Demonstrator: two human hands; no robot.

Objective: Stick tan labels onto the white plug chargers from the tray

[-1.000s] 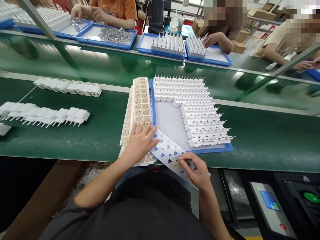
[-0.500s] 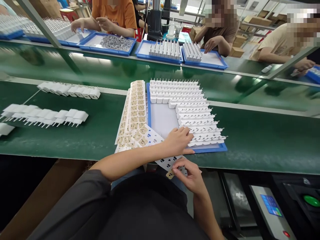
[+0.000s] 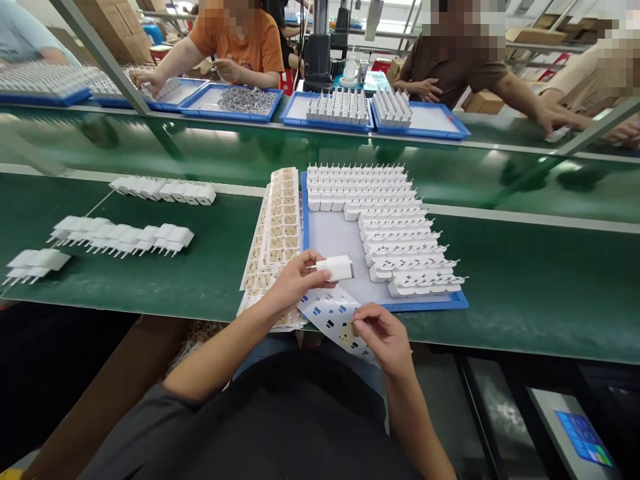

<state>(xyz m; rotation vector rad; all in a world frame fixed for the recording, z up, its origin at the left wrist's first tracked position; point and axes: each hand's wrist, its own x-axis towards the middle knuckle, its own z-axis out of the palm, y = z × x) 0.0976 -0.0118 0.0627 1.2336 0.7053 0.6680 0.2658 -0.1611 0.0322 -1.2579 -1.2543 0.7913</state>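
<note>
White plastic charger plug point(image 3: 335, 268) sits pinched in the left hand point(image 3: 295, 283), raised over the blue tray point(image 3: 430, 305); light, rigid, probably slick, best gripped by its flat sides. Right hand point(image 3: 383, 337) nips a small label off the punched white backing sheet point(image 3: 333, 313).

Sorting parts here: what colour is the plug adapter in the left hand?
White plastic plug adapter; head view.

A small white charger plug point(image 3: 335, 268) lay on its side, lifted just above the blue tray's point(image 3: 429, 305) bare patch. A white label sheet point(image 3: 334, 315) with dark and tan stickers sloped off the worktop's near edge.
</note>
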